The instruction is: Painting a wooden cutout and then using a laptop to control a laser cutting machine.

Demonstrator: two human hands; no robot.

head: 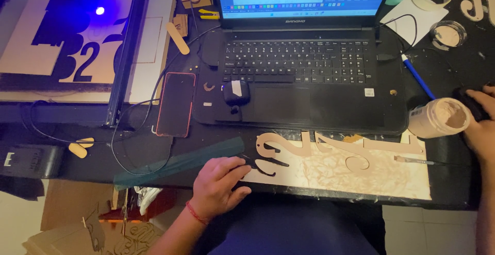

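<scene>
My left hand [219,183] rests on the near table edge with its fingers pressing the left end of a thin pale wood sheet [361,175] that has curly shapes cut out of it. A red cord circles that wrist. Far to the right, my right hand [482,123] grips a small dark object beside an open white jar of beige paste [438,117] lying tipped toward it. The dark object is mostly hidden by the fingers.
An open black laptop [304,64] sits behind the sheet, a small dark case [236,92] on its palm rest. A phone in a red case [176,104], a green ruler [178,163], a blue pen [417,77] and a laser cutter frame [77,38] lie around.
</scene>
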